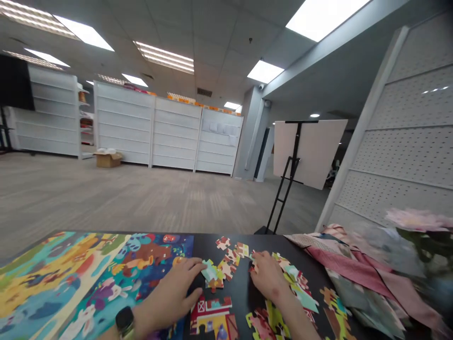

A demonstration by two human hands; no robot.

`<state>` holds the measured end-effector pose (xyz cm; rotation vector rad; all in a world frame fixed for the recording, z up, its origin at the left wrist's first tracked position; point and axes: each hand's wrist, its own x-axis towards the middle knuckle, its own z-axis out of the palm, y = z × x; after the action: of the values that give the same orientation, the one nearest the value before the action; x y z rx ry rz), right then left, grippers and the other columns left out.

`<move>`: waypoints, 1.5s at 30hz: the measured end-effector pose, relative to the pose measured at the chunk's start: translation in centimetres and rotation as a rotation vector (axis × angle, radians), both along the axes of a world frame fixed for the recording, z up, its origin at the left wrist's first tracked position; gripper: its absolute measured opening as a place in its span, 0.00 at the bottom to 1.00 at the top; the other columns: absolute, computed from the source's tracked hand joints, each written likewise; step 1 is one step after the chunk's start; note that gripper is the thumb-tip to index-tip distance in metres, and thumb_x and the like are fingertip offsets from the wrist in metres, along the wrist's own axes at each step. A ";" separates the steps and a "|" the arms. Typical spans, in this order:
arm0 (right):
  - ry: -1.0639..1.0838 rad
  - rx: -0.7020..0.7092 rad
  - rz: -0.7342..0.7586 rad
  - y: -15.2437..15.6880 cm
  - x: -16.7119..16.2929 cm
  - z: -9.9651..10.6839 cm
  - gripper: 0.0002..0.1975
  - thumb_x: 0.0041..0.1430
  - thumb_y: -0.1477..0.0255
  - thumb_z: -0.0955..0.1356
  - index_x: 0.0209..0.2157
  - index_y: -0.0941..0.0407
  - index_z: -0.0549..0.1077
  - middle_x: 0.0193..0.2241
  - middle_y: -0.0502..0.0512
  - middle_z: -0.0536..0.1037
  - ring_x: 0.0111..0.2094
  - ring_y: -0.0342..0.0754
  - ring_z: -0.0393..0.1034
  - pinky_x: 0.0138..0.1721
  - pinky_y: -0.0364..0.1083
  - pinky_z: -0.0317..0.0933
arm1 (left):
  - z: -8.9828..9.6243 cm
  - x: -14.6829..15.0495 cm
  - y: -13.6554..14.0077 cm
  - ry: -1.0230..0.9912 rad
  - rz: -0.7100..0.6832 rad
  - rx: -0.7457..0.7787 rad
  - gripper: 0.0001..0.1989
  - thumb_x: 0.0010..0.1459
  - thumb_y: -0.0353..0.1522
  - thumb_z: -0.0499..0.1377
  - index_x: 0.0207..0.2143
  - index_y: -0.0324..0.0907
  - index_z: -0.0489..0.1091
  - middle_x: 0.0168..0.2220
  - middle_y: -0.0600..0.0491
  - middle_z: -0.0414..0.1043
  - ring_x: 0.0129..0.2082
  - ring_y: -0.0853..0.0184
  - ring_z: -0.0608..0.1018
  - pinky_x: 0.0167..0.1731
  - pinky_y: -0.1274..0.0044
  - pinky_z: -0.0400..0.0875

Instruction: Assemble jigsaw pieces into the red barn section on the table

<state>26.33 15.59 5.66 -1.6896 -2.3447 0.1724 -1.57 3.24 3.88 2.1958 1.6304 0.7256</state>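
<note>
My left hand lies on the black table, fingers around a light green puzzle piece; a black watch is on that wrist. My right hand rests flat on loose puzzle pieces, fingers together; whether it grips one I cannot tell. Between the hands lie a few scattered pieces. A joined red barn section sits just below the left hand. A large colourful puzzle picture covers the table's left side.
Folded patterned cloths and a pink flower lie at the right. Beyond the table: carpet floor, a black easel with a board, white shelving units, a cardboard box, a white pegboard panel.
</note>
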 end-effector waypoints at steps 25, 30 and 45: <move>0.733 -0.143 0.261 -1.6 -3.0 -1.9 0.13 0.38 0.80 0.71 0.28 0.54 0.68 0.30 0.45 0.71 0.35 0.46 0.63 0.37 0.44 0.55 | -0.9 0.9 3.7 0.071 0.050 0.192 0.18 0.63 0.27 0.53 0.51 0.50 0.74 0.54 0.50 0.72 0.55 0.56 0.72 0.55 0.63 0.67; 0.954 -0.270 0.247 0.0 -3.3 -2.3 0.11 0.45 0.73 0.67 0.34 0.53 0.68 0.22 0.41 0.65 0.25 0.43 0.62 0.29 0.42 0.56 | -0.7 1.2 3.3 0.084 -0.009 0.094 0.17 0.64 0.31 0.55 0.52 0.52 0.75 0.55 0.50 0.73 0.58 0.54 0.70 0.59 0.58 0.62; 1.061 -0.581 0.373 -2.0 -5.0 -2.5 0.28 0.44 0.49 0.77 0.29 0.52 0.61 0.22 0.50 0.80 0.24 0.51 0.78 0.21 0.42 0.62 | -0.9 3.5 4.1 -0.562 -0.029 0.042 0.14 0.63 0.38 0.54 0.48 0.41 0.65 0.37 0.51 0.74 0.38 0.62 0.77 0.37 0.74 0.70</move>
<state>21.33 13.60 3.19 -0.8658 -1.7572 1.5019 1.95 7.37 3.01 1.8031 1.2973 1.2390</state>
